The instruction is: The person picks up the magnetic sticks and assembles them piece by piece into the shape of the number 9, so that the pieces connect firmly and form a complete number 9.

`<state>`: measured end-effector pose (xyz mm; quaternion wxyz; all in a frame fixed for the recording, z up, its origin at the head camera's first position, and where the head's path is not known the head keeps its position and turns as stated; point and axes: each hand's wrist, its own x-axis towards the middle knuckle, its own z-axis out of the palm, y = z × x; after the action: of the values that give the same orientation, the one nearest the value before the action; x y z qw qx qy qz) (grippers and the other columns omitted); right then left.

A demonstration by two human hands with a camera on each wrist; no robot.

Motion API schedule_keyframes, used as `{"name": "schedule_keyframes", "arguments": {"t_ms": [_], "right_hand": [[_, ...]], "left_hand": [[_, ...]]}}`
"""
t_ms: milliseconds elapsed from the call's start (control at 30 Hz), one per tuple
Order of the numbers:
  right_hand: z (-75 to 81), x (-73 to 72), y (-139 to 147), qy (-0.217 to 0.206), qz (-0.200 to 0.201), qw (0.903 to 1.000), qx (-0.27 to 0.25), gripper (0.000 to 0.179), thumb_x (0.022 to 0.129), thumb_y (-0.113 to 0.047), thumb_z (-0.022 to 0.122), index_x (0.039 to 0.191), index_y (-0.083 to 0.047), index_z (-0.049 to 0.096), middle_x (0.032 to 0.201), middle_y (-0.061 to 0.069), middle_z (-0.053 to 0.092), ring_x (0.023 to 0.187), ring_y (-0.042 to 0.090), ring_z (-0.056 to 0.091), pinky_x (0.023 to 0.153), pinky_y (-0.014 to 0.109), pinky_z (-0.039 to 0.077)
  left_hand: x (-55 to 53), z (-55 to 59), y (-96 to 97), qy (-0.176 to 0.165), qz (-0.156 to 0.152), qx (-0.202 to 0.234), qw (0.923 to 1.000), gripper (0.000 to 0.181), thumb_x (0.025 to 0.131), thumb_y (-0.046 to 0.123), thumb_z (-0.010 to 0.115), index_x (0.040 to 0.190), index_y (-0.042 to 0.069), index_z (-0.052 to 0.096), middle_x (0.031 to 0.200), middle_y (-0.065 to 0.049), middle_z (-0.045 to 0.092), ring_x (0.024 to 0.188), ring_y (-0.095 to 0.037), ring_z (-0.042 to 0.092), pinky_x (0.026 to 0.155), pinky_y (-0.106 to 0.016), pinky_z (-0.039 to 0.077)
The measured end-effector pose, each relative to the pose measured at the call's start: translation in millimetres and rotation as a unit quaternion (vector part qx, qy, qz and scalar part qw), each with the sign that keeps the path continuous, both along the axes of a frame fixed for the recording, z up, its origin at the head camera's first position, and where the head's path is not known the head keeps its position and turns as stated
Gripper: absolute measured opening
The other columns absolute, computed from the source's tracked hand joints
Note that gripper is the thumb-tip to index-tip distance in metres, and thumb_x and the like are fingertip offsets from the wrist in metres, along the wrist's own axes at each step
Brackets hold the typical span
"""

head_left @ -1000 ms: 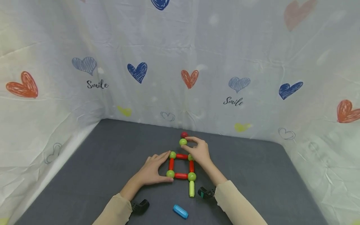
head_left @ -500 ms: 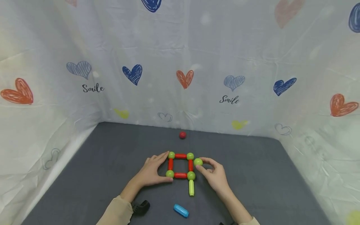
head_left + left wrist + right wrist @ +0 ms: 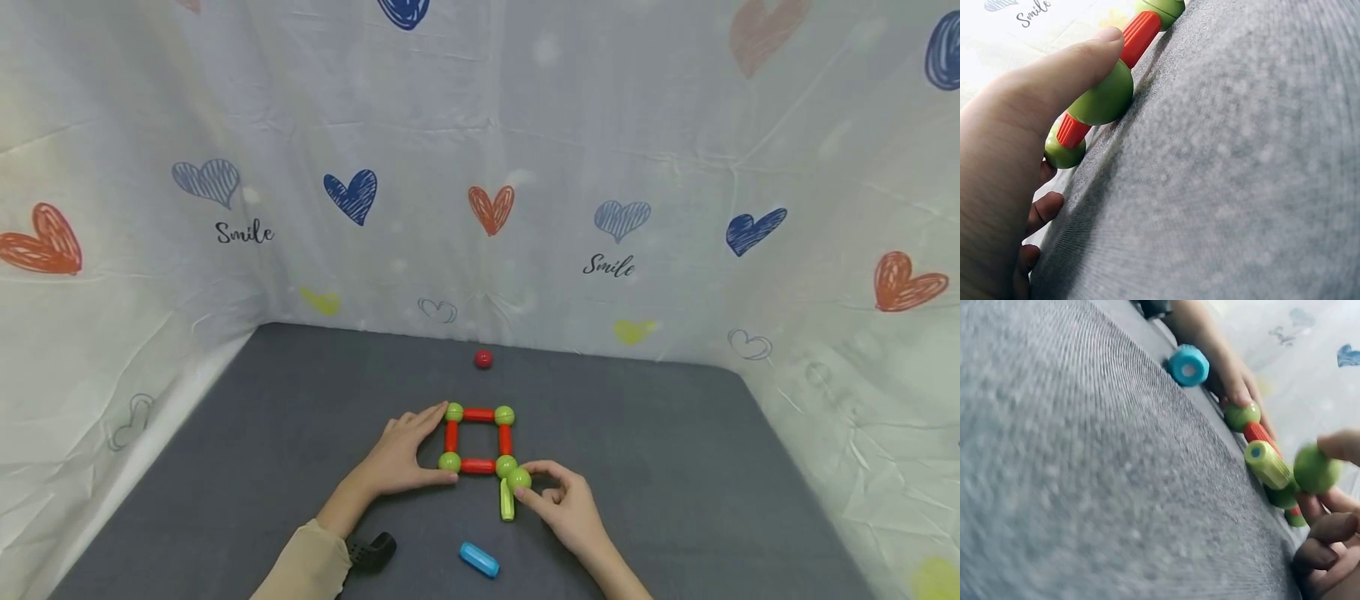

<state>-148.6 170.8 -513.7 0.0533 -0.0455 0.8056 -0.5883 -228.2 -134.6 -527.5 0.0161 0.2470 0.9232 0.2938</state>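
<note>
On the grey cloth lies a square of red rods (image 3: pixel 478 466) with green balls at its corners. My left hand (image 3: pixel 405 457) rests along its left side, fingers fairly straight; the thumb touches the near-left ball (image 3: pixel 1105 99) and the index fingertip reaches the far-left ball (image 3: pixel 454 412). Between thumb and fingers, my right hand (image 3: pixel 576 515) pinches a loose green ball (image 3: pixel 519 479), beside the near-right corner ball (image 3: pixel 506 465). A yellow-green rod (image 3: pixel 507 505) extends from that corner toward me, partly covered by the held ball. Contact between the held ball and the rod is unclear.
Nearer me lies a blue rod (image 3: pixel 478 559), apart from the square. A red ball (image 3: pixel 483 358) sits at the back of the cloth-covered table (image 3: pixel 660 450). Behind it hangs a white curtain (image 3: pixel 420 250) printed with hearts.
The right hand carried the green ball from near the red ball, down the square's right side, to the near-right corner. The left hand stayed on the square's left side.
</note>
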Motion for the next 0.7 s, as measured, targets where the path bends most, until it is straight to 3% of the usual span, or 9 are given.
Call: {"name": "schedule_keyframes", "arguments": {"t_ms": [100,300,500,700], "right_hand": [[-1.3,0.4,7,0.018,0.064,0.9978,0.004,0.032,0.092,-0.021,0.085,0.12,-0.008,0.075,0.052,-0.003,0.035,0.041,0.0,0.025,0.043,0.018,0.027],[-3.0,3.5,20,0.019,0.154,0.9879,0.007,0.032,0.092,-0.021,0.086,0.12,-0.01,0.074,0.052,-0.004,0.036,0.043,-0.002,0.029,0.043,0.018,0.031],[-9.0,13.9,22,0.054,0.17,0.9829,0.046,0.033,0.086,-0.03,0.091,0.114,-0.023,0.076,0.058,-0.011,0.044,0.046,-0.004,0.033,0.045,0.017,0.033],[-12.7,17.7,17,0.127,0.167,0.9735,0.091,0.034,0.083,-0.038,0.092,0.111,-0.03,0.074,0.082,-0.008,0.064,0.05,-0.005,0.037,0.047,0.019,0.037]], "left_hand": [[0.1,-0.2,-0.6,0.001,0.0,0.0,1.0,0.116,0.08,0.073,0.08,0.169,0.017,0.032,0.172,-0.002,0.036,0.136,-0.032,0.049,0.105,-0.058,0.036],[0.6,-0.1,-0.1,0.001,0.002,0.002,1.0,0.116,0.08,0.073,0.081,0.169,0.017,0.032,0.172,-0.003,0.036,0.138,-0.034,0.048,0.108,-0.062,0.035],[1.4,0.2,0.8,-0.004,0.002,0.003,1.0,0.116,0.08,0.072,0.081,0.169,0.017,0.031,0.172,-0.003,0.036,0.14,-0.036,0.047,0.11,-0.065,0.033],[0.8,0.9,-0.6,-0.007,0.004,0.005,1.0,0.117,0.079,0.072,0.082,0.169,0.017,0.031,0.172,-0.003,0.035,0.14,-0.036,0.047,0.11,-0.065,0.032]]}}
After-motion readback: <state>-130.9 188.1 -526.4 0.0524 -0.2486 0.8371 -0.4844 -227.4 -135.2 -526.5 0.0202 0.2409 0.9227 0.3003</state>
